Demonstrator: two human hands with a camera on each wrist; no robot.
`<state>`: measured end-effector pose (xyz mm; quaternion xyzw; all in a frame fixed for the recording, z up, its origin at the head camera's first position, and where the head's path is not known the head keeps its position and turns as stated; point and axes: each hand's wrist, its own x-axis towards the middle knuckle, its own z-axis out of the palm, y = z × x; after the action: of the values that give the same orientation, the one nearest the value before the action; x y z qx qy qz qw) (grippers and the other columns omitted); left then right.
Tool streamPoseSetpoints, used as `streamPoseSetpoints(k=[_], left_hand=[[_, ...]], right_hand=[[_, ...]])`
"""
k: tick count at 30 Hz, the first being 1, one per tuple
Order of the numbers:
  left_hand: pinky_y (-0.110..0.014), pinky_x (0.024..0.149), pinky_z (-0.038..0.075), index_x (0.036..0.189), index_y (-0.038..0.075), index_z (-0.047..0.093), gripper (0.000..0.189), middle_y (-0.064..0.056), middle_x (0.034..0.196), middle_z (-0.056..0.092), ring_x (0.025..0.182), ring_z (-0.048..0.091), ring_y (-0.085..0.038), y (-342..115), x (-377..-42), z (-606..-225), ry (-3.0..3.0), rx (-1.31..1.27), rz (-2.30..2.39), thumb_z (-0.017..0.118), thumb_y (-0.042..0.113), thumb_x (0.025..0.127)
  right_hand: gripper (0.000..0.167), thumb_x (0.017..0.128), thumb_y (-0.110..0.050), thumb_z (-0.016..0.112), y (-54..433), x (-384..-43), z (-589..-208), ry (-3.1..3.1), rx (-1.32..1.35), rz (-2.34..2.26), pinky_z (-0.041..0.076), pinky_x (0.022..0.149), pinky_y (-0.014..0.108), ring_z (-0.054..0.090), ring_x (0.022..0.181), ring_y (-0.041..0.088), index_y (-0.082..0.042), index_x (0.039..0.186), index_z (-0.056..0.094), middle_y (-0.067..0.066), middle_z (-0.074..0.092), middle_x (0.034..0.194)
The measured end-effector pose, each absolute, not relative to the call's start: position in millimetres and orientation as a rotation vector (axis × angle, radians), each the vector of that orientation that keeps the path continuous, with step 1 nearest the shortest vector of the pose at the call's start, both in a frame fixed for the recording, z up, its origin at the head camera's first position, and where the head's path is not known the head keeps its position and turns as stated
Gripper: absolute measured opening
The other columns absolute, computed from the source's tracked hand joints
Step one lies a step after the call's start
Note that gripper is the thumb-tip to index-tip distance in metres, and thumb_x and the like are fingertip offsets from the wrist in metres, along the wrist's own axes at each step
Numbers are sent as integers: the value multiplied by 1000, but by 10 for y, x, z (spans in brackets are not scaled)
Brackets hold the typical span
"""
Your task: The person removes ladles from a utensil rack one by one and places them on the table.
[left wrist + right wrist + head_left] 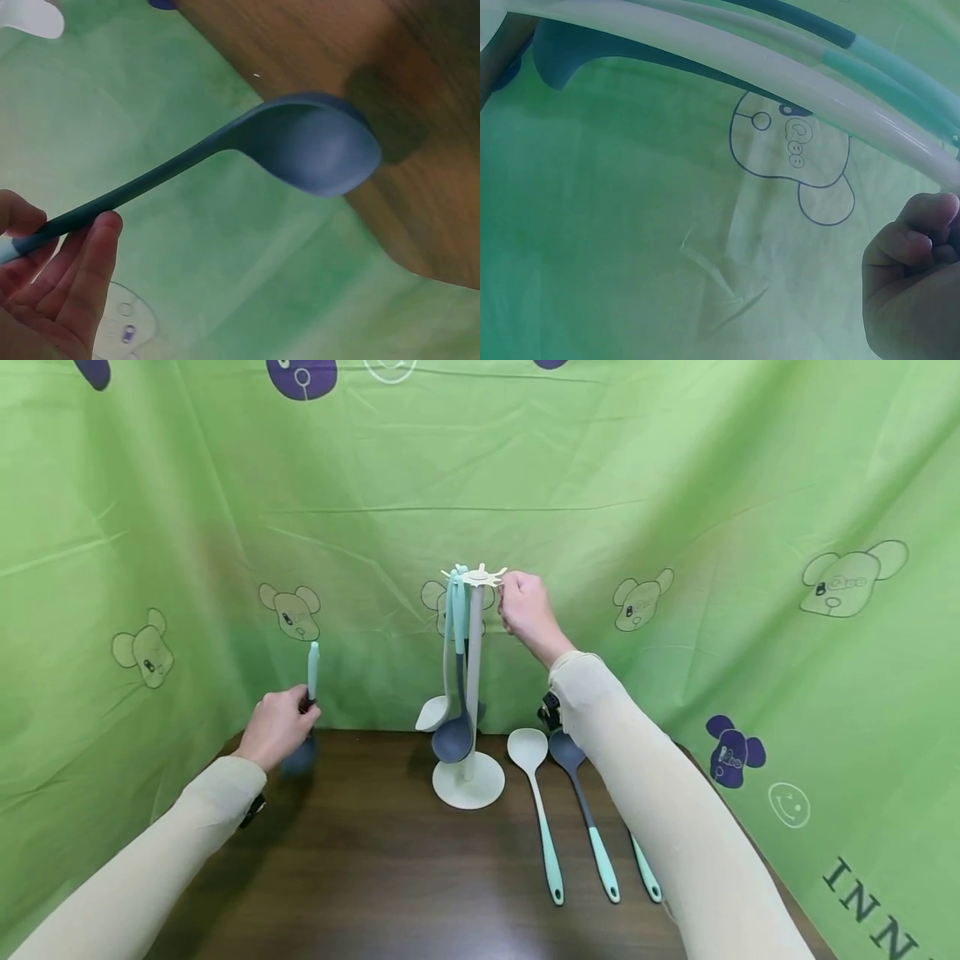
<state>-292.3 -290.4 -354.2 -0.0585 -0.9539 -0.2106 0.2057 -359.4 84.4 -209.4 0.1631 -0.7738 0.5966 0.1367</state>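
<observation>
My left hand (276,727) pinches a dark blue ladle (315,146) near where its stem meets the mint handle. Its handle points up and its bowl hangs down at the table's left back, blurred in the head view. At centre stands a white utensil rack (469,789) with a round base and a hooked top ring. The fingers of my right hand (528,614) are curled at the ring's right edge, gripping a hook. On the rack's left side hang a white ladle (432,714) and a dark blue ladle (453,742); another dark utensil is partly hidden behind the pole.
Right of the rack, a white broad-headed spoon (528,750) and a dark blue one (567,752) lie on the brown table (390,877). A third mint handle (647,872) shows beside my right sleeve, which hides its head. Green printed cloth (570,468) surrounds the table.
</observation>
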Motion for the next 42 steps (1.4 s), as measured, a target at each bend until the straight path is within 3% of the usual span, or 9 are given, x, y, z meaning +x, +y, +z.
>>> streamPoseSetpoints(k=[15,21,27,37,42], left_hand=[[-36,52,41,97,3,61,11,-11,77,63,58,50,-22,-3099,-3035,-3834,-2762,-224,-504,52,9,95],[-33,51,38,89,8,58,6,-4,67,54,55,45,-18,-2989,-3012,-3903,-2789,-313,-431,56,8,94],[-32,51,37,81,12,58,15,1,64,51,54,43,-15,-2861,-3018,-3967,-2799,-449,-329,64,8,93],[-28,52,43,80,14,67,11,2,76,55,60,51,-9,-2723,-2878,-4249,-2790,-748,-67,76,8,82],[-28,50,43,73,17,66,16,4,72,55,60,52,-9,-2665,-2800,-4376,-2729,-822,94,81,10,75]], right_hand=[[35,106,-21,33,865,-3595,-2140,-2243,486,1713,33,42,23,39,43,10,-8,78,49,-3,47,56],[35,105,-22,33,860,-3583,-2142,-2259,486,1702,34,42,23,41,44,10,-10,77,49,-3,48,57],[35,106,-21,32,866,-3558,-2085,-2255,499,1702,34,42,23,41,44,10,-11,77,48,-2,47,57],[35,105,-21,33,861,-3580,-2108,-2250,496,1688,34,42,23,41,43,10,-11,76,49,-3,47,57],[35,105,-22,32,866,-3591,-2108,-2250,508,1681,34,42,23,40,43,10,-9,78,49,-3,47,56]])
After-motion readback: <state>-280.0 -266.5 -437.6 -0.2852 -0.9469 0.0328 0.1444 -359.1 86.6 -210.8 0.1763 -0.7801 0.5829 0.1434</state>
